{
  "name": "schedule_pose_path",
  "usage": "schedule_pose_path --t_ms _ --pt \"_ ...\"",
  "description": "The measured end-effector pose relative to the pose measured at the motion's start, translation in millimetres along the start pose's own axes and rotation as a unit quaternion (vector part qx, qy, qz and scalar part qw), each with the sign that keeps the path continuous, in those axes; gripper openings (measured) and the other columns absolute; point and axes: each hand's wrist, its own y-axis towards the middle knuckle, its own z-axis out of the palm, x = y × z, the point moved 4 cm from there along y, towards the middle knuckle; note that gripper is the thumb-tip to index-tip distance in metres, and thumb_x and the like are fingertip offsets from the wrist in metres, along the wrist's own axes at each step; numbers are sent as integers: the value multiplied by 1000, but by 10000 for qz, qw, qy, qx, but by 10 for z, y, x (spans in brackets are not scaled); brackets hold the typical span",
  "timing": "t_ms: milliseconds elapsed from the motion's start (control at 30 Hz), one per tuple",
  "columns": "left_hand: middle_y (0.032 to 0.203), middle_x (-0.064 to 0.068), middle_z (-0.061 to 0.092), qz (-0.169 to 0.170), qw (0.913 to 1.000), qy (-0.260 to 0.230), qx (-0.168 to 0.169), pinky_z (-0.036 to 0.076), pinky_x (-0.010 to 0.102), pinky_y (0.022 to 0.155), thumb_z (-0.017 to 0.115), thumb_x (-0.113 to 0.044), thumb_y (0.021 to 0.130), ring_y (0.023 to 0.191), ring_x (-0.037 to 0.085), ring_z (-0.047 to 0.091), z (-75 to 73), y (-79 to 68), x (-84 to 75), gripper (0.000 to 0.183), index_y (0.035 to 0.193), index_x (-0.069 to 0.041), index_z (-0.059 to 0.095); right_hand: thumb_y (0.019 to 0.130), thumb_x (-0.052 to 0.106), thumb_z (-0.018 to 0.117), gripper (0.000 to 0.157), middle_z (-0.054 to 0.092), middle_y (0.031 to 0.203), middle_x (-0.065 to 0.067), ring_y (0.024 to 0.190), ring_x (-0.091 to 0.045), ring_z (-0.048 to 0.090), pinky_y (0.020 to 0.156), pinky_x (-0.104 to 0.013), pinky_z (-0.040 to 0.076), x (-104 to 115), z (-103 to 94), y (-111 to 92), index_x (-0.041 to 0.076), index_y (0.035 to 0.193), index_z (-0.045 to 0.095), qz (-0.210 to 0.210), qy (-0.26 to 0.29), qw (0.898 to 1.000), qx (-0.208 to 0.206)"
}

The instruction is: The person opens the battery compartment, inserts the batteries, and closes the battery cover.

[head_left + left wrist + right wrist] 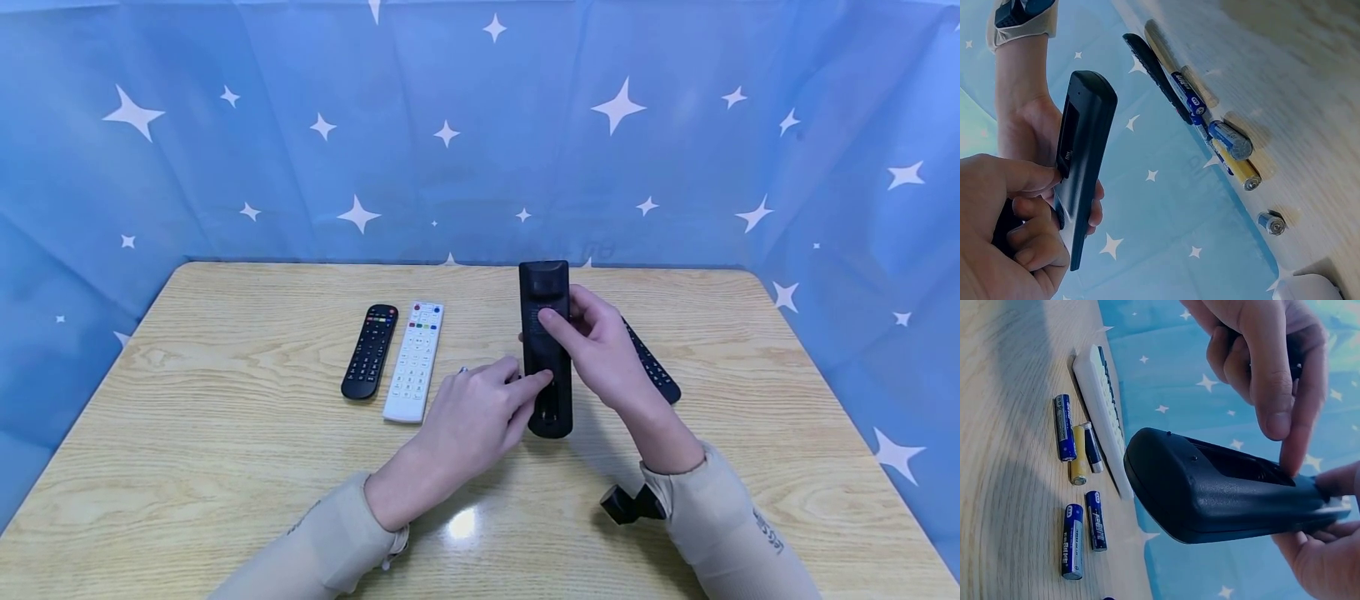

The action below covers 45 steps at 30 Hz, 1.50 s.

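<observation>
Right hand (611,358) pinches the black remote (540,358), long axis pointing away; left hand (474,408), curled round a dark piece (1007,225), touches its near-end compartment (1241,464).

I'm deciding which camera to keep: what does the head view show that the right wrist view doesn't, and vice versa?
Head only: both sleeves and the remote lying partly behind the right hand.
Right wrist only: the yellow battery.
Both: the black remote in the right hand, the left hand touching it, the white remote and the starred backdrop.
</observation>
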Motion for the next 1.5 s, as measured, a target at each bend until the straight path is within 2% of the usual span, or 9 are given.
schedule_pose_path --t_ms 467,700,1067,1233,1367,1500 --pt "74 -5 54 24 9999 -88 -88 37 24 42 63 -14 89 51 7 45 -4 1 -10 19 105 -16 74 98 28 56 36 58 100 -18 89 -29 67 76 -36 54 8 -13 -1 5 126 54 16 181 9998 42" --pt "75 -6 55 -23 9999 -113 -40 35 23 43 62 -16 91 51 6 44 -8 -17 0 15 101 -16 74 99 28 56 36 58 100 -18 89 -29 66 76 -36 54 7 -13 0 4 125 53 2 207 9998 72" --pt "71 -8 51 -270 9995 -177 39 36 20 43 62 -16 91 53 3 45 -8 -15 128 9 90 -13 70 99 29 55 37 54 101 -21 92 -29 67 78 -35 54 -4 -82 13 3 126 53 50 220 9997 -18" --pt "67 -9 50 -424 9986 -66 298 35 20 43 63 -14 91 52 2 44 30 16 226 8 86 -14 69 99 28 55 39 54 101 -21 92 -30 67 79 -35 54 8 -135 21 3 128 52 2 272 9996 -110" --pt "68 -7 53 -585 9958 112 695 40 24 45 65 -13 89 56 5 49 113 38 316 8 83 -16 70 98 28 55 39 54 101 -20 93 -29 66 79 -34 54 23 -157 16 3 129 52 1 230 9996 -160" --pt "75 -3 59 -801 9906 200 1094 44 26 48 67 -13 88 60 9 55 198 74 417 7 87 -15 74 99 27 55 39 54 101 -21 93 -29 66 79 -34 54 29 -163 17 2 129 52 -10 228 9996 -176"
